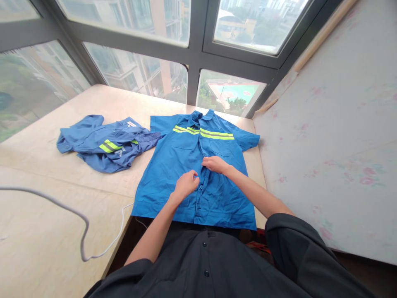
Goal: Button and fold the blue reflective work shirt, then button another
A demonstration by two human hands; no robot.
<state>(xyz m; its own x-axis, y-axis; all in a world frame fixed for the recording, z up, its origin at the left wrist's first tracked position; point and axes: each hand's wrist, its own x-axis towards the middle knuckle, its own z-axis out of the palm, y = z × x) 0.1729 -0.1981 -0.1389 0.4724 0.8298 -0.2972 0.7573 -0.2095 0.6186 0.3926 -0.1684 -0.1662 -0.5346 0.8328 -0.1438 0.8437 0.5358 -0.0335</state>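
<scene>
A blue short-sleeved work shirt (182, 165) with yellow-and-grey reflective bands lies face up, collar toward the window. Its front placket runs down the middle, and a button shows on its lower part. My right hand (215, 164) is closed, its fingertips pinching the placket edge about halfway down. Just left of the placket and a little lower, my left hand (187, 183) hovers over or rests on the cloth with curled fingers. Whether anything is between its thumb and forefinger, I cannot make out.
A second blue work garment (108, 142) with reflective strips lies crumpled at the left, touching the shirt's sleeve. A grey-white cable (83, 231) loops across the pale tabletop (40, 231) at the lower left. Windows (139, 78) stand behind, a flowered wall (328, 145) at the right.
</scene>
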